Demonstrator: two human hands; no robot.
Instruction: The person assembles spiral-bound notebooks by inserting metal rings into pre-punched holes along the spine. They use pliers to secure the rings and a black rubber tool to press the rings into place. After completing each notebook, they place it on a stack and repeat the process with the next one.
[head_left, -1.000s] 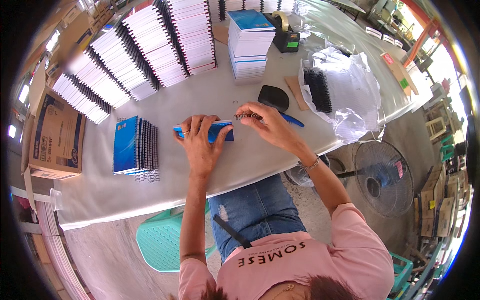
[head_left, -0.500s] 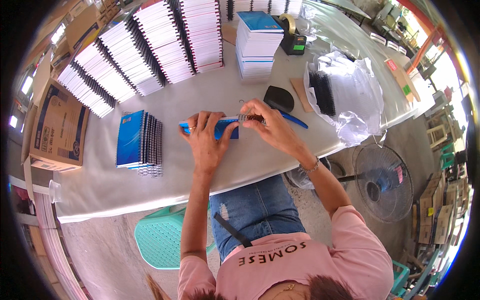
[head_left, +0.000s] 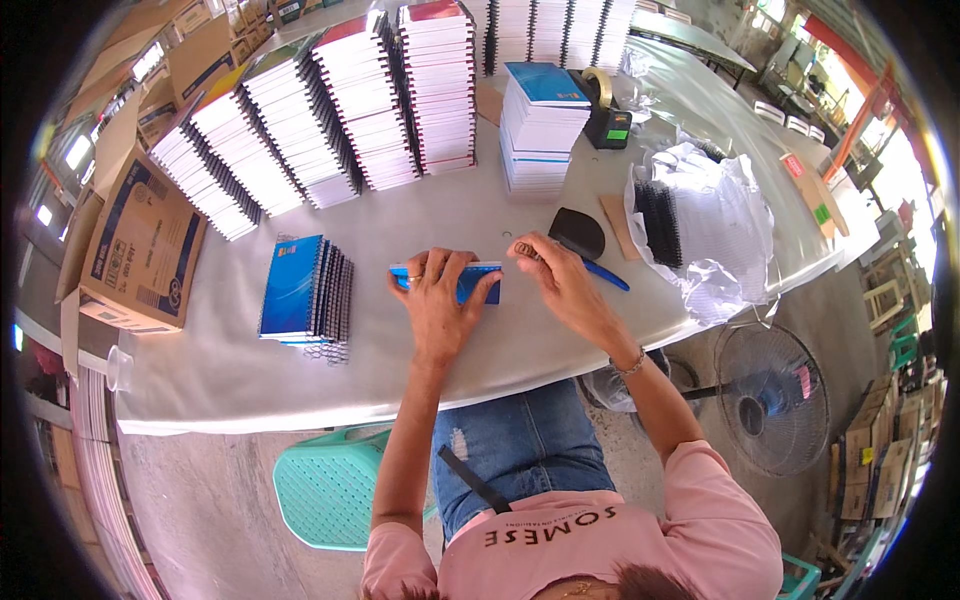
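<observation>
in the frame's centre, the left hand point(head_left: 440, 300) holds a notebook point(head_left: 467, 281) with bent fingers; just right, the right hand point(head_left: 566, 288) pinches a coil point(head_left: 524, 251), fingers nearly closed.

Daylight floods in from an opening point(head_left: 916, 165) at right, where we see highlights burn out to white. Soft glare brightens the tabletop point(head_left: 215, 392) and glints off the crumpled plastic point(head_left: 715, 296), while we find the floor point(head_left: 225, 520) duller. The center looks fairly crisp to us; straight edges bow toward a black fisheye rim.
</observation>
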